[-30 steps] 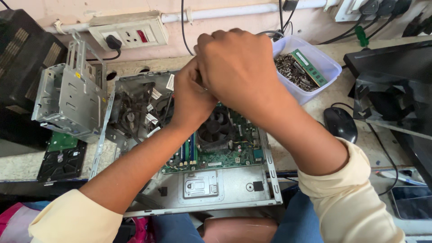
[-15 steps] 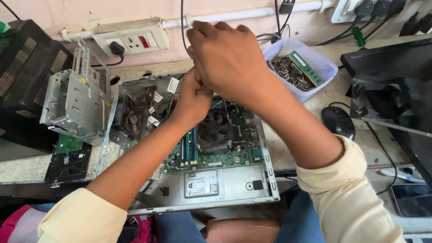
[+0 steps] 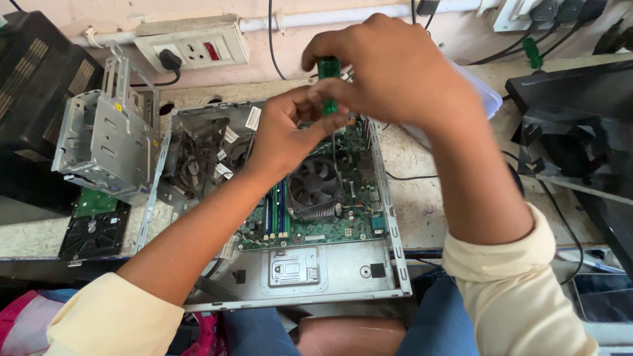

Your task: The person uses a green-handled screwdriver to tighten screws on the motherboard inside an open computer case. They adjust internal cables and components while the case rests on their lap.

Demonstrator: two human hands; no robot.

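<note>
Fingers of 2 hands, left hand (image 3: pixel 283 135) & right hand (image 3: pixel 402 72), on 1 green-handled screwdriver (image 3: pixel 328 82)

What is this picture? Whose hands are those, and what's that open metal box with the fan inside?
The picture comes from a camera worn on a person's head, looking down at their own two hands. The left hand and right hand are together above the box, pinching a small green part; what kind of part it is, I cannot tell. The box is an open computer case lying on a table. Inside is a green circuit board with a round black fan. On the left stands a grey metal drive cage, with a hard drive below it. On the wall behind is a white socket with a black plug in it.
</note>
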